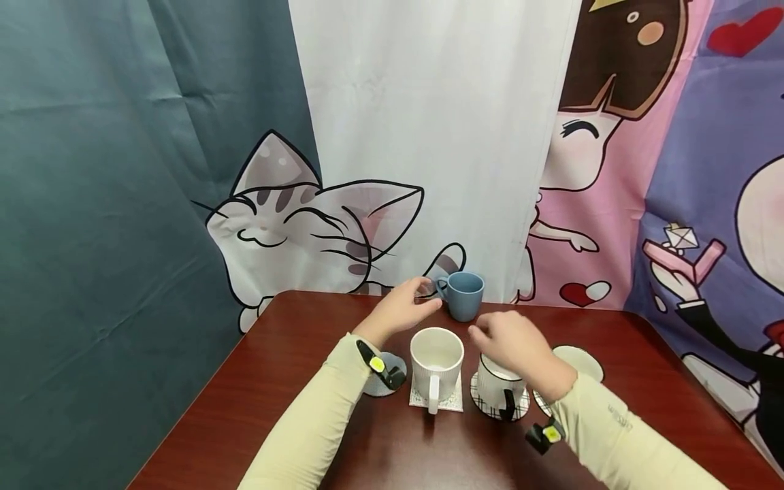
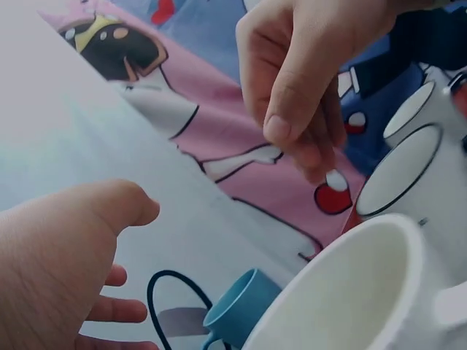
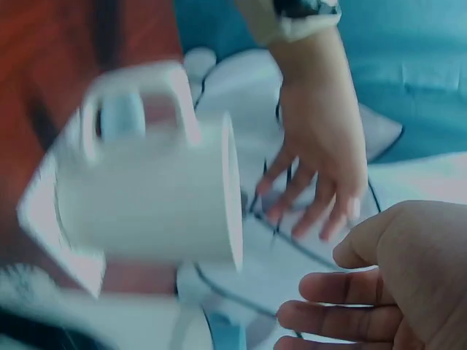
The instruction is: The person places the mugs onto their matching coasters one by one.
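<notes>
My left hand (image 1: 401, 313) reaches over the table with its fingers spread and thumb apart, fingertips close to the handle of a blue mug (image 1: 465, 298) at the far edge. In the left wrist view nothing lies in the left hand (image 2: 80, 270). Above a white mug with a dark rim and black handle (image 1: 499, 388) hovers my right hand (image 1: 514, 344), its fingers loosely bent and holding nothing. Between the two arms a ribbed white mug (image 1: 436, 361) stands upright on a square patterned coaster (image 1: 453, 400), its handle toward me.
A round grey-blue coaster (image 1: 376, 388) lies under my left wrist. The black-handled mug sits on a round plaid coaster (image 1: 480, 401). Another white mug (image 1: 578, 357) is partly covered by my right forearm. Printed curtains (image 1: 429, 136) hang right behind the brown table (image 1: 257, 381).
</notes>
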Demonstrator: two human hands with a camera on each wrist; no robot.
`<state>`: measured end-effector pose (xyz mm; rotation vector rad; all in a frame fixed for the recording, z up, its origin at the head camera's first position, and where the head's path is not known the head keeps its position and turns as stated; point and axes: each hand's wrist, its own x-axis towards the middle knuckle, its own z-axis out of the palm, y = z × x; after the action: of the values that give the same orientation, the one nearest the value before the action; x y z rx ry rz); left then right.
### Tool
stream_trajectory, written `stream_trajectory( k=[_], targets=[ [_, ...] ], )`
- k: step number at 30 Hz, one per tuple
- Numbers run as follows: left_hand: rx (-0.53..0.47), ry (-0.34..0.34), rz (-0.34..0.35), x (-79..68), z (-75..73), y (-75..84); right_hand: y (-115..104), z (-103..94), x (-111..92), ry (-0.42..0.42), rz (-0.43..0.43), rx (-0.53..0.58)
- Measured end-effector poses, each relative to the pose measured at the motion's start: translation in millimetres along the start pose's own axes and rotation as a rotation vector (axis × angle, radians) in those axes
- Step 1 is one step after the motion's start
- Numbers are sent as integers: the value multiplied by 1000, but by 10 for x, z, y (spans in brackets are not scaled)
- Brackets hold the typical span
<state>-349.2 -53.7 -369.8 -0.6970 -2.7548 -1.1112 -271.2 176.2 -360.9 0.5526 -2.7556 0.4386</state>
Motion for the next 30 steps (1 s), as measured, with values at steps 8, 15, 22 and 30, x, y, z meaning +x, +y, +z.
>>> stream_trajectory(
  k=[8,15,22,30],
  targets=[
    [-52,14,-73,332,59,-165,439,-28,250,-59,60,-26],
    [-127,40,-117,545,134,-358,810,113,490,-218,179,20],
    [-155,0,-165,606,162,-530,1028,192,663,-292,259,90],
    [-174,-20,-172,674,203,-553,1093,200,773,-298,280,137]
  ],
)
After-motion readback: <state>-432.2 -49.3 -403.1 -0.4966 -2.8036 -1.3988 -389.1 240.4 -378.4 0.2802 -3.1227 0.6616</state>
